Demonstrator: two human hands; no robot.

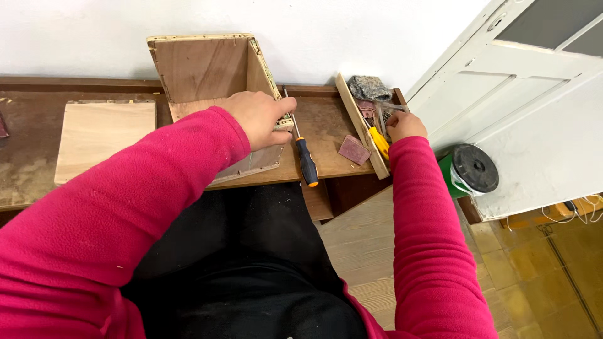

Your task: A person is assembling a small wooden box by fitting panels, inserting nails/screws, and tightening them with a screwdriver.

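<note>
Up on the workbench [326, 135] the left hand [260, 118] clamps down on the open wooden box's [210, 81] side wall, while the screwdriver [306, 157] lies just right of it, handle toward the person, and the right hand [405, 125] digs, fingers curled, in the tool tray [361, 122].

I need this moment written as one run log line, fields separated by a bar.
left hand: rests on wooden box edge | right hand: in tool tray, grip unclear | screwdriver: lying on workbench
</note>
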